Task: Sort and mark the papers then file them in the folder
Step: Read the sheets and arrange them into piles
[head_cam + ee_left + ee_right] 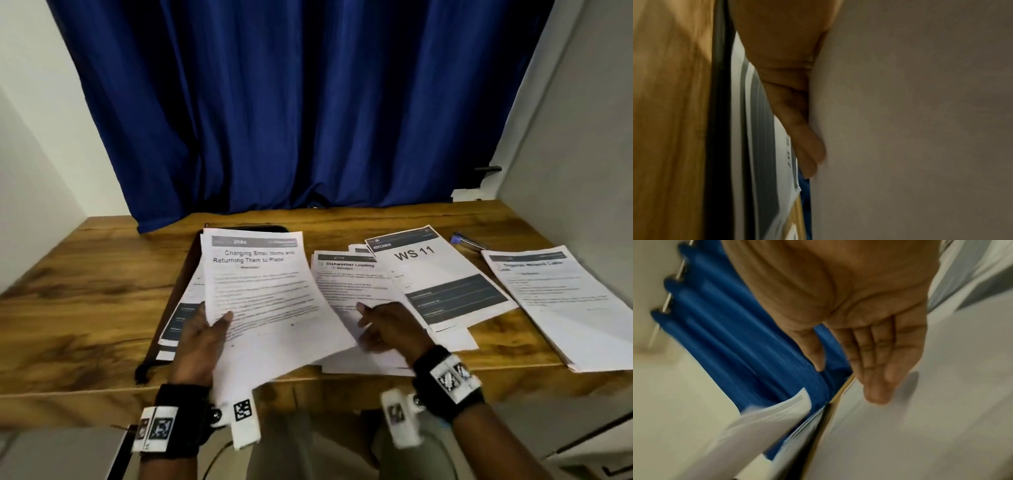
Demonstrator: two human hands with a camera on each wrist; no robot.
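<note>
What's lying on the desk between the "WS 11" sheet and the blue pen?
Only bare wood shows between the WS 11 sheet and the pen, seen in the head view. The wrist views do not show that stretch.

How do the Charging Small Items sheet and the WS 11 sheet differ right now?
The Charging Small Items sheet is lifted, pinched by the left hand, and carries mostly text lines. The WS 11 sheet lies flat on its pile, untouched, with a dark block. Both are white with a dark header band.
</note>
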